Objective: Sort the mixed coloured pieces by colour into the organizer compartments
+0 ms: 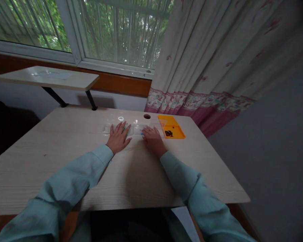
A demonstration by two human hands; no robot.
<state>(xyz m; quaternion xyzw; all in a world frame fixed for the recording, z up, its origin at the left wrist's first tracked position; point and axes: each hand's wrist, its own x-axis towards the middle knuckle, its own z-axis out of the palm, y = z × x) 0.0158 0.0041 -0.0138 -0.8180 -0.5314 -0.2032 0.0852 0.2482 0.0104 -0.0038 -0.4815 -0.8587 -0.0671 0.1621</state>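
My left hand lies with fingers spread over a clear plastic container on the table. Something small and green shows between those fingers. To its right, my right hand rests palm down, fingers stretched out, on or just over a second clear container. Small blue pieces show at its fingertips, partly hidden. Beside the right hand sits a shallow orange tray holding several small dark pieces. Whether either palm touches the containers, I cannot tell.
The pale wooden table has a round cable hole behind the containers. A raised shelf on black legs stands at the back left. Behind are a window and a floral curtain. White paper lies below the front edge.
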